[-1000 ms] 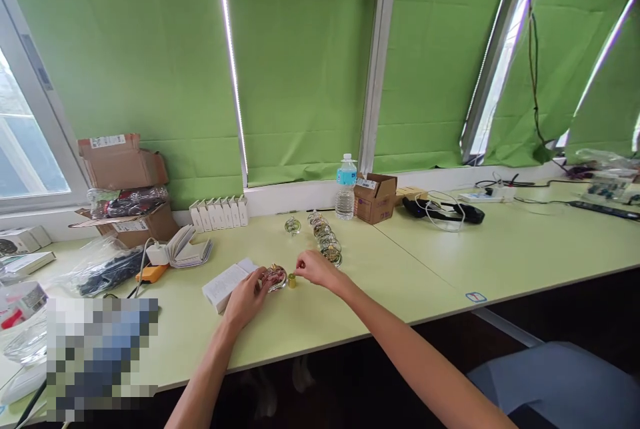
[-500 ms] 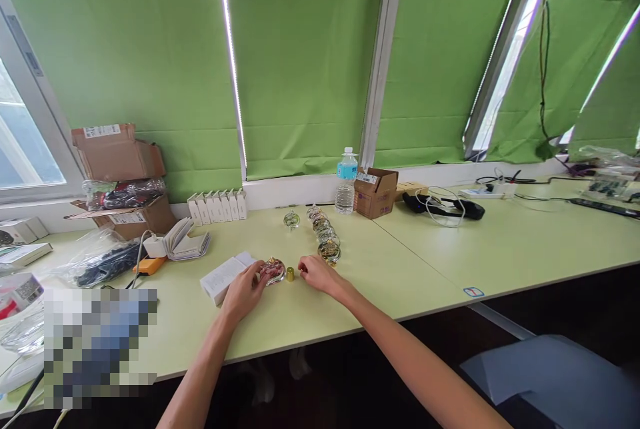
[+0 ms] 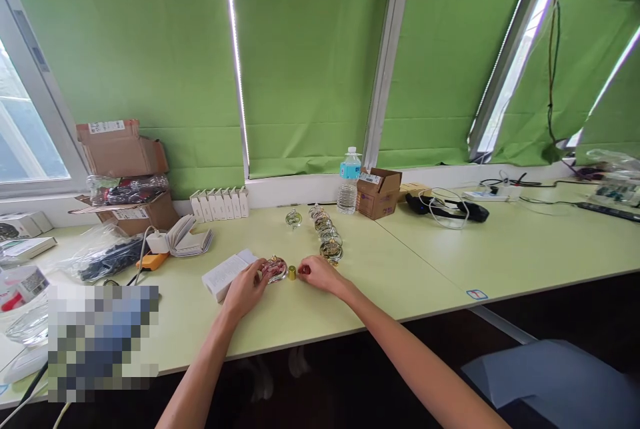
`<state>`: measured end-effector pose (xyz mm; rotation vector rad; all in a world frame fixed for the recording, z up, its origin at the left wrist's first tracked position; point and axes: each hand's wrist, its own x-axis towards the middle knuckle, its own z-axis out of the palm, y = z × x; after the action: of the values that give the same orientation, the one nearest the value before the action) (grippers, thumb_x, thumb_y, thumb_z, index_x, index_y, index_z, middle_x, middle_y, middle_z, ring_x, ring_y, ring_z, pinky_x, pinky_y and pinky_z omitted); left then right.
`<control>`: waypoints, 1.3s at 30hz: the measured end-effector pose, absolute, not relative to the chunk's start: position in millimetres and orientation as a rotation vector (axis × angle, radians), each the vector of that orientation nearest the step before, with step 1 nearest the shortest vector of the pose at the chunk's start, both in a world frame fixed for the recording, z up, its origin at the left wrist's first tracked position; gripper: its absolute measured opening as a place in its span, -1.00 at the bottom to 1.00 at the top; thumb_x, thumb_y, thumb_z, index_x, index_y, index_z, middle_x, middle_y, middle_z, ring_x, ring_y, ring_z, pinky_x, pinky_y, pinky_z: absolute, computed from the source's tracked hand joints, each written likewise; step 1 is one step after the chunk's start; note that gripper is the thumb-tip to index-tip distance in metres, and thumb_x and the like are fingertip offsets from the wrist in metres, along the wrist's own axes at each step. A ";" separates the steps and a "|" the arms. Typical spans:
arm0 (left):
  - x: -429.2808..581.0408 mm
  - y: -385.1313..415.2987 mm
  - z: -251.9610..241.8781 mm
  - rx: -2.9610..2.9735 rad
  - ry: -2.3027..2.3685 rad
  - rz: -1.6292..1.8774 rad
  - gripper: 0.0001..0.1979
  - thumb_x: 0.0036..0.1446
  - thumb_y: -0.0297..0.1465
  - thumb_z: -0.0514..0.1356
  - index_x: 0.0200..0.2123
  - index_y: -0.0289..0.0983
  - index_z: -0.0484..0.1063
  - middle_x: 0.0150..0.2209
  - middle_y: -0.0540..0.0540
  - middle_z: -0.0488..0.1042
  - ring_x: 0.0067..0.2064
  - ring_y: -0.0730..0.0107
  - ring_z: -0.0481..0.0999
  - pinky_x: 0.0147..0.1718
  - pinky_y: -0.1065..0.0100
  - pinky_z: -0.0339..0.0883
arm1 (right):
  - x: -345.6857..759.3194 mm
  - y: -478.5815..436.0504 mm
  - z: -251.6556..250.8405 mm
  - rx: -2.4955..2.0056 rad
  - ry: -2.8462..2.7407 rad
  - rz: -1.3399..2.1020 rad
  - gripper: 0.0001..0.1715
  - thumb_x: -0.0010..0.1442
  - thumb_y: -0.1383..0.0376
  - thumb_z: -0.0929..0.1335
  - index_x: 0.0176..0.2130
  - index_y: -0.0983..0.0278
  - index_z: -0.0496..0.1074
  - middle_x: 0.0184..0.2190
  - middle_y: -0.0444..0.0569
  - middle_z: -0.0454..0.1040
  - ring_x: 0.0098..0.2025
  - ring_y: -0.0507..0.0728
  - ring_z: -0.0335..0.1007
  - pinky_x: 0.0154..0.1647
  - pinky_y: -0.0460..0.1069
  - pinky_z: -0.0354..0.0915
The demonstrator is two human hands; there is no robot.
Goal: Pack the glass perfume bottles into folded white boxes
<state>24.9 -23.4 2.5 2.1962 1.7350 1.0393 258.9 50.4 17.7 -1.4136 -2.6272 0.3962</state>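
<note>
- Working at pale green table.
- Gripping round pink bottle with left hand, table's 6 o'clock edge.
- Curling right hand at bottle's 3 o'clock; cannot tell whether pinching anything.
- Lined up at 12 o'clock: row of similar bottles.
- Standing loose between hands: gold cap, off the bottle.

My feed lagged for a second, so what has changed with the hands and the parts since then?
The right hand has sunk slightly to the table, its fingers now level with the gold cap, just beside it. Nothing visibly taken or released. The left hand stays on the round ornament; cap and ornament unmoved.
</note>
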 end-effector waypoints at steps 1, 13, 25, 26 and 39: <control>24.8 -23.4 2.7 2.198 1.737 1.043 -0.59 0.29 -0.10 0.03 0.06 -0.19 0.38 -0.16 -0.12 0.60 -0.28 0.24 0.58 -0.29 0.31 0.36 | 259.7 50.0 18.6 -1.400 -2.628 0.405 -0.67 0.34 0.19 0.35 0.02 0.31 0.41 -0.02 0.03 0.46 -0.08 0.16 0.46 -0.07 0.14 0.43; 25.3 -23.4 3.8 2.212 1.773 1.070 -0.64 0.29 -0.11 0.04 0.00 -0.17 0.41 -0.12 -0.10 0.57 -0.30 0.29 0.56 -0.31 0.32 0.36 | 231.7 42.6 57.5 -1.202 -2.544 0.317 -0.60 0.23 0.21 0.40 0.03 0.31 0.49 -0.08 0.04 0.55 -0.06 0.15 0.46 -0.06 -0.04 0.30; 16.7 -17.6 -2.0 2.122 1.966 1.145 -0.60 0.29 -0.12 0.05 0.11 -0.16 0.28 0.04 -0.16 0.47 -0.21 0.24 0.58 -0.29 0.28 0.39 | 183.7 76.5 71.1 -1.262 -2.856 0.242 -0.68 0.34 0.17 0.35 0.01 0.29 0.42 -0.02 0.03 0.46 -0.07 0.16 0.45 -0.05 0.14 0.42; 15.8 -17.5 -2.4 2.113 1.987 1.157 -0.60 0.29 -0.13 0.06 0.12 -0.17 0.27 0.06 -0.18 0.45 -0.19 0.23 0.58 -0.28 0.27 0.39 | 183.4 81.5 72.3 -1.290 -2.867 0.226 -0.68 0.34 0.17 0.34 0.01 0.29 0.41 -0.01 0.03 0.45 -0.07 0.16 0.45 -0.05 0.14 0.42; 15.5 -16.7 -5.5 2.268 1.956 0.996 -0.75 0.30 -0.23 0.05 -0.05 -0.17 0.39 0.01 -0.12 0.47 -0.17 0.25 0.56 -0.24 0.28 0.38 | 210.4 173.2 85.9 -1.756 -2.642 0.004 -0.63 0.34 0.19 0.35 0.08 0.28 0.37 0.05 0.06 0.41 -0.02 0.19 0.43 -0.03 0.16 0.42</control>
<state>15.5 -16.7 -5.5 2.2680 1.9563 0.9959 210.4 173.2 85.9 -1.7556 -2.6423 0.0038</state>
